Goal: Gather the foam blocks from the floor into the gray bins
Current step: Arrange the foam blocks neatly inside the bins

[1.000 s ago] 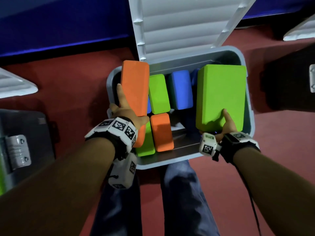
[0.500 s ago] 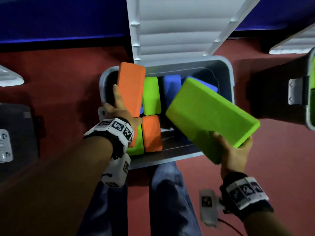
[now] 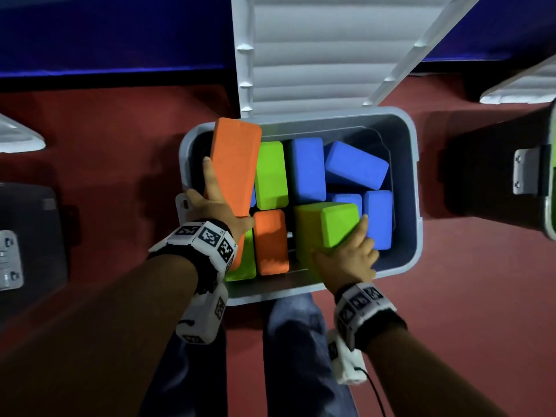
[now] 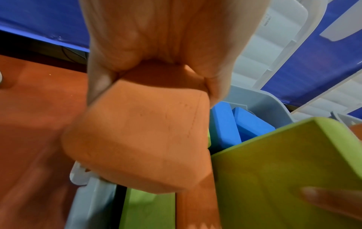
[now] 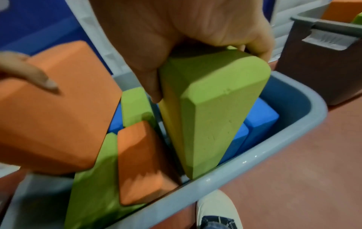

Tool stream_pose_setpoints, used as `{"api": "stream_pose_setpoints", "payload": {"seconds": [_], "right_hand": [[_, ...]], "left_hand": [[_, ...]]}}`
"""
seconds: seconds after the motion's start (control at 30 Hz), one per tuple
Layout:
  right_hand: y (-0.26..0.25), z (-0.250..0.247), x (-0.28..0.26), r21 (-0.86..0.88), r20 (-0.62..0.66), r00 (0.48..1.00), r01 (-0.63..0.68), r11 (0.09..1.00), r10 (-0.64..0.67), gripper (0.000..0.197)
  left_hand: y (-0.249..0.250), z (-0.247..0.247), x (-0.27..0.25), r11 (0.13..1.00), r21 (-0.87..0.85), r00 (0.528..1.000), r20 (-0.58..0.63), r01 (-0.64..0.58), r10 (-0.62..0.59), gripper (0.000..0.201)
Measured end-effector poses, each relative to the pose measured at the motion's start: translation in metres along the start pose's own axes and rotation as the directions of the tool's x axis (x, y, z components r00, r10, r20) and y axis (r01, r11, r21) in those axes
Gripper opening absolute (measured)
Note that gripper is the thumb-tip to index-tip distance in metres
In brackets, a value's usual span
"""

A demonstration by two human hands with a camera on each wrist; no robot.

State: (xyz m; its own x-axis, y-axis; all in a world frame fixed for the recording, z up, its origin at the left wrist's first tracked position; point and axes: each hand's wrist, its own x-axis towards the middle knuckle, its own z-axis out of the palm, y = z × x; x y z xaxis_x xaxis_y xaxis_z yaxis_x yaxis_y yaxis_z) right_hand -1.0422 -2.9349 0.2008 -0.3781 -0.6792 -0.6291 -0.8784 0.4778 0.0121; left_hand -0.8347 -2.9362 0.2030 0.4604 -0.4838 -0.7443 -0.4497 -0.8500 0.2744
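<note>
Left hand (image 3: 216, 206) gripping orange block (image 3: 236, 164), tilted over gray bin's (image 3: 416, 188) left rim. Right hand (image 3: 346, 260) clutching green block (image 3: 328, 233), standing on end inside bin, beside blue blocks (image 3: 355, 165).

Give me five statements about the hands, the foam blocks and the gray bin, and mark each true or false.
1. The left hand grips an orange block. True.
2. The right hand is empty. False: it holds a green block, standing on end inside the gray bin.
3. The bin's lid is shut. False: it stands open behind the bin.
4. Blue blocks lie in the bin's right half. True.
5. The bin holds only blue blocks. False: another green block and a second orange block also sit inside.
</note>
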Motion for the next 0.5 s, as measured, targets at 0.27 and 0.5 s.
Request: {"api": "stream_pose_setpoints", "payload": {"seconds": [0.27,0.5], "right_hand": [[-0.032,0.072,0.020,0.089,0.222,0.966,-0.156,0.984,0.133,0.108],[-0.033,0.107,0.054,0.079,0.158,0.976,-0.162,0.984,0.149,0.103]], "left_hand": [[0.000,-0.003,-0.001,0.999,0.033,1.000,0.022,-0.006,0.005,0.125],[-0.016,0.001,0.008,0.999,0.001,0.999,0.000,-0.049,0.049,0.128]]}}
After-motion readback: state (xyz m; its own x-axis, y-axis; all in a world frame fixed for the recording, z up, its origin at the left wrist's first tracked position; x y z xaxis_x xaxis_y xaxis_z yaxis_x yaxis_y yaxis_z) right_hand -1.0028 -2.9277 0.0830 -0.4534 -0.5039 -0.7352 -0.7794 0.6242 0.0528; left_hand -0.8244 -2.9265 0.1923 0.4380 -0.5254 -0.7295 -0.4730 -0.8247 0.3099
